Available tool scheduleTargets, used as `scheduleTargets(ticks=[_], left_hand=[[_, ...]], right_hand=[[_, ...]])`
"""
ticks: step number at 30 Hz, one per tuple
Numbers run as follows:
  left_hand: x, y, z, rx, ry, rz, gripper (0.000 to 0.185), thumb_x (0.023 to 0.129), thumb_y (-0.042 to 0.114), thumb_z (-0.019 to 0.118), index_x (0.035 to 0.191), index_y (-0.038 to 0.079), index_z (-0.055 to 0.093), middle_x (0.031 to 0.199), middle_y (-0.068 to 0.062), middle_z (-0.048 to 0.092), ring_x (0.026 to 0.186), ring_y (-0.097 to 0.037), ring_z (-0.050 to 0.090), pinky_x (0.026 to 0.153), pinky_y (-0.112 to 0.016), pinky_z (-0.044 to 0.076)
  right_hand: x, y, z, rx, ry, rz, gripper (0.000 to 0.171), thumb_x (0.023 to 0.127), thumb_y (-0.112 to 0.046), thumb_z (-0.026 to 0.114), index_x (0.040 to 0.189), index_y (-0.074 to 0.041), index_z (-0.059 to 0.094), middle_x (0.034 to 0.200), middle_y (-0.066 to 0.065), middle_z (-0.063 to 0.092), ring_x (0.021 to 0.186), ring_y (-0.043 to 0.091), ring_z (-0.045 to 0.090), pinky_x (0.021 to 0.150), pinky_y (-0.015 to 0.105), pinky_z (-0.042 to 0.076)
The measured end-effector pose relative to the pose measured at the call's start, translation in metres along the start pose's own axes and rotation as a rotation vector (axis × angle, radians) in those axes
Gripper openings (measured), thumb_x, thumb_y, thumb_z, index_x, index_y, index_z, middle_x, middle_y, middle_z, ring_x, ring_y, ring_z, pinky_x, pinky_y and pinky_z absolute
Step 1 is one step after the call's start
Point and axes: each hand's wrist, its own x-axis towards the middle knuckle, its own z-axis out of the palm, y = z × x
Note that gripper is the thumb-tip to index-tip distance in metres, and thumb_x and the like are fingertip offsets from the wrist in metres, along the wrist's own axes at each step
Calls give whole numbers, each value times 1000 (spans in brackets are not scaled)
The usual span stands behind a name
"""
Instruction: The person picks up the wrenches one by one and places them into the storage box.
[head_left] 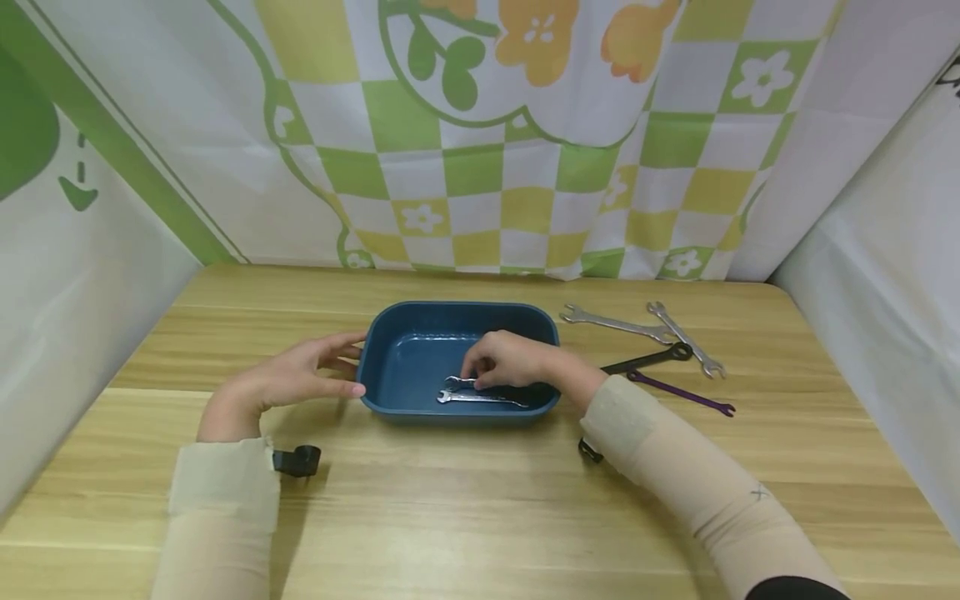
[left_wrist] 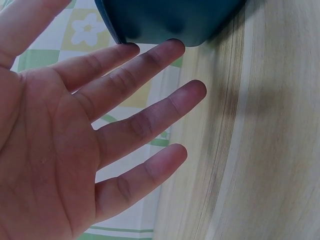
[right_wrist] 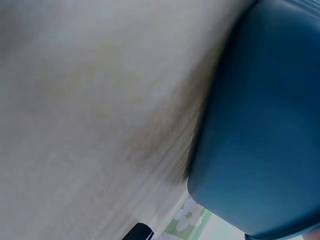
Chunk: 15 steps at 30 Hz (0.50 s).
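Observation:
A blue rectangular bin (head_left: 408, 367) stands on the wooden table. My right hand (head_left: 510, 360) reaches down inside it and pinches a small silver wrench (head_left: 457, 381) close over the bin's floor. Just in front of that one lies another silver wrench (head_left: 480, 398), flat along the bin's near side. My left hand (head_left: 303, 375) is spread at the bin's left end, with thumb and fingertips at the wall; the left wrist view has its fingers (left_wrist: 150, 120) extended. The right wrist view is mostly filled by the bin's outer wall (right_wrist: 260, 130), which hides nearly all of the right hand.
Right of the bin, two silver wrenches (head_left: 618, 323), a black wrench (head_left: 652, 360) and a purple wrench (head_left: 682, 393) lie loosely grouped on the table (head_left: 450, 500). Behind the table hangs a checkered, flower-printed cloth (head_left: 472, 175), with white cloth at both sides.

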Motion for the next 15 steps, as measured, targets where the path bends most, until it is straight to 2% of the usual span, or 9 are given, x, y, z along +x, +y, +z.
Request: scheduleTargets(ticks=[15], left_hand=[[0,0,1,-2,3,-8,85,92,26,72,158,4,22,150,-27,43,134,-47,47,104,-56,47]], right_hand=[[1,0,1,-20,8,31,5,92,-12,71,96,-11,70,73,-4,56,68,7,49,64,19,40]])
